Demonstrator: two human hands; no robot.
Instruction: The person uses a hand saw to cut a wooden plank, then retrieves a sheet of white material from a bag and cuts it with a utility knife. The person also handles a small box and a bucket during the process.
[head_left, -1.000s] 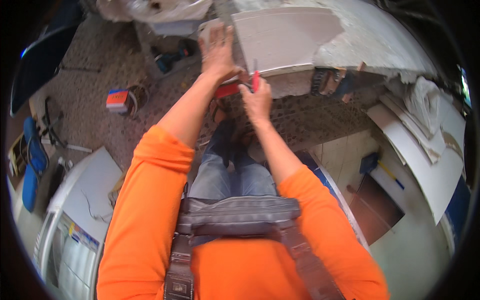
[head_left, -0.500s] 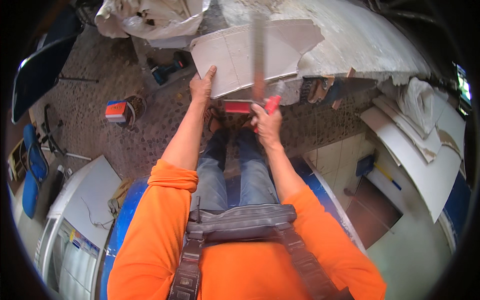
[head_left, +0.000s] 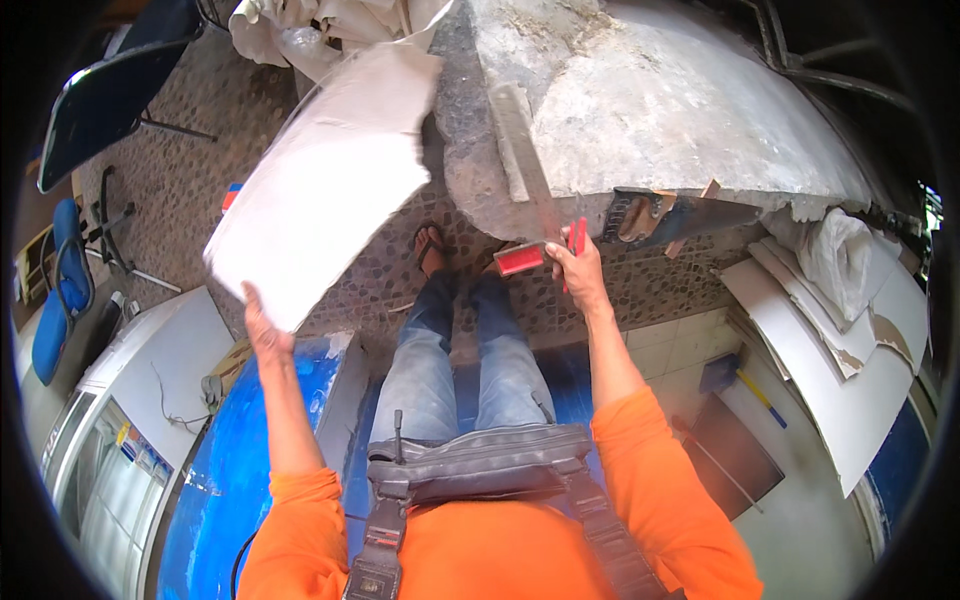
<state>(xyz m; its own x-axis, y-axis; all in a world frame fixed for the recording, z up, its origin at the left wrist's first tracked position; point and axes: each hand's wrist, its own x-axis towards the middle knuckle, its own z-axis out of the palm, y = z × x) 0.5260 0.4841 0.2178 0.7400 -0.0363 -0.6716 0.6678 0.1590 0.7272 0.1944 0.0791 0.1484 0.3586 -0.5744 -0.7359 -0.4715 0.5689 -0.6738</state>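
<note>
My left hand [head_left: 268, 335] is closed on the lower corner of a torn-edged white plasterboard piece [head_left: 330, 170], which is held tilted at the left, above the pebbled floor. In front of me, my right hand [head_left: 580, 272] grips a try square with a red stock [head_left: 519, 259]. The square's long metal blade [head_left: 527, 150] points away over the edge of a grey, dusty work surface [head_left: 660, 115]. A slim red tool [head_left: 577, 238], perhaps a utility knife, also sticks up from the right hand; its exact kind is unclear.
White board offcuts [head_left: 835, 370] and a plastic bag [head_left: 835, 260] lie at the right. A tool pouch [head_left: 632, 215] sits under the work surface's edge. Blue-topped furniture [head_left: 250, 450] is close at my left, with chairs [head_left: 65, 290] beyond. My sandalled feet [head_left: 430, 250] stand below.
The plasterboard piece has left the work surface and swung left and nearer with my left hand, turning as it went. My right hand has shifted slightly right and nearer, still holding the square.
</note>
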